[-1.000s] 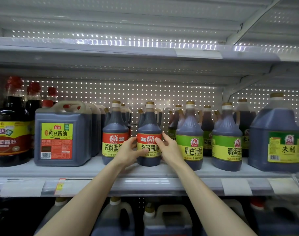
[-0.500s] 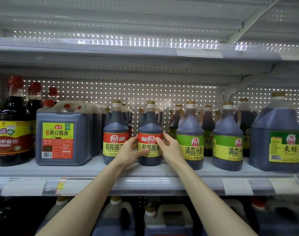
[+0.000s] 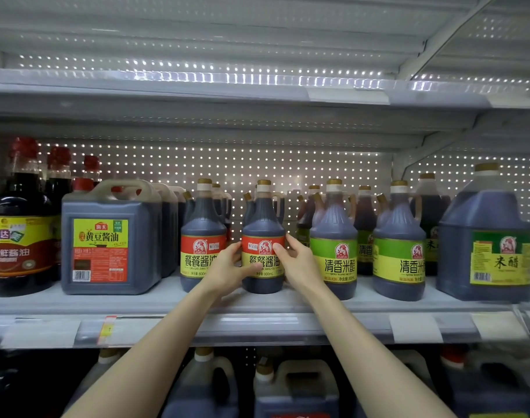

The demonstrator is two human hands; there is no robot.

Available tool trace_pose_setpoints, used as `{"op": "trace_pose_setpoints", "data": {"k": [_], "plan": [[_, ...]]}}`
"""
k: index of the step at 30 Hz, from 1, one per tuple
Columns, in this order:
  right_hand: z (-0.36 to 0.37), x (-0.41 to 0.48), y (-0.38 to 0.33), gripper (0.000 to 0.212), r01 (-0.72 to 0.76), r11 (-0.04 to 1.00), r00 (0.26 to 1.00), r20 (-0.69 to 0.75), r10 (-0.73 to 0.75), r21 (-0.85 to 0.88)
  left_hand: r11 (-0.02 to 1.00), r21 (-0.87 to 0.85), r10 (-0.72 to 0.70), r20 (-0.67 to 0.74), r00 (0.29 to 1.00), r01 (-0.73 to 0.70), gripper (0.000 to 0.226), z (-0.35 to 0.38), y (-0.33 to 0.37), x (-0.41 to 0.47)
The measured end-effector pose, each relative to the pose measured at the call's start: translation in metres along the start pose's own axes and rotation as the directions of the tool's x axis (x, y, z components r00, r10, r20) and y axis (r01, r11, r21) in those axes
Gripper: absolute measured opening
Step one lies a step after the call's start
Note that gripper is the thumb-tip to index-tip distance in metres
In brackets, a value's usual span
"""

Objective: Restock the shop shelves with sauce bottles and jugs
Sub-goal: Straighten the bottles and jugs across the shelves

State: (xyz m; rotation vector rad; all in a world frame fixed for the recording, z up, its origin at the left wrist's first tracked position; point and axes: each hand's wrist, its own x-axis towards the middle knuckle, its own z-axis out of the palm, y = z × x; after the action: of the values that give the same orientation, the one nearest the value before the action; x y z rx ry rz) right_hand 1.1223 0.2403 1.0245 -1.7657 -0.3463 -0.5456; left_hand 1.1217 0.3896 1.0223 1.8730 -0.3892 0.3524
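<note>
A dark soy sauce bottle with a red-and-yellow label [image 3: 263, 224] stands upright on the middle shelf [image 3: 167, 300]. My left hand [image 3: 227, 268] grips its left side, thumb across the lower label. My right hand [image 3: 297, 262] grips its right side, fingers curled over the label's edge. A matching red-label bottle [image 3: 201, 233] stands just to the left, partly covered by my left hand. Two green-label vinegar bottles [image 3: 333, 236] [image 3: 399, 239] stand to the right.
A square jug with a yellow-red label [image 3: 107, 236] and tall red-capped bottles [image 3: 22, 215] fill the shelf's left. A big jug with a green label [image 3: 487, 236] stands at the right. More bottles stand behind the front row. Jugs [image 3: 294, 387] sit on the lower shelf.
Both hands stay on the red-label bottle; the bottle has turned slightly, its label now facing more to the front. The view has barely shifted.
</note>
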Motion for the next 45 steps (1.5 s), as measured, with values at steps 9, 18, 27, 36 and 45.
{"op": "trace_pose_setpoints", "data": {"k": [9, 18, 27, 36, 45], "plan": [[-0.028, -0.014, -0.015, 0.052, 0.008, 1.000, 0.998, -0.066, -0.007, 0.007, 0.996, 0.085, 0.046, -0.120, 0.992, -0.036, 0.060, -0.002, 0.018, -0.009], [-0.099, -0.044, -0.012, 0.025, 0.037, 0.999, 0.972, -0.233, -0.032, 0.019, 0.978, 0.152, 0.170, -0.205, 0.964, -0.140, 0.047, 0.051, 0.052, -0.032], [-0.138, -0.037, 0.006, 0.061, -0.046, 0.999, 0.989, -0.138, 0.042, -0.024, 0.994, 0.085, 0.073, -0.049, 0.996, -0.068, 0.046, 0.108, 0.055, -0.029], [-0.137, -0.019, 0.014, 0.064, -0.068, 0.997, 0.997, -0.031, 0.069, 0.019, 0.990, 0.137, 0.044, -0.084, 0.995, -0.032, 0.044, 0.123, 0.041, -0.009], [-0.133, -0.024, 0.026, 0.050, -0.003, 1.000, 0.998, -0.059, 0.005, 0.027, 0.989, 0.135, 0.071, -0.113, 0.991, -0.055, 0.050, 0.125, 0.038, -0.009]]}}
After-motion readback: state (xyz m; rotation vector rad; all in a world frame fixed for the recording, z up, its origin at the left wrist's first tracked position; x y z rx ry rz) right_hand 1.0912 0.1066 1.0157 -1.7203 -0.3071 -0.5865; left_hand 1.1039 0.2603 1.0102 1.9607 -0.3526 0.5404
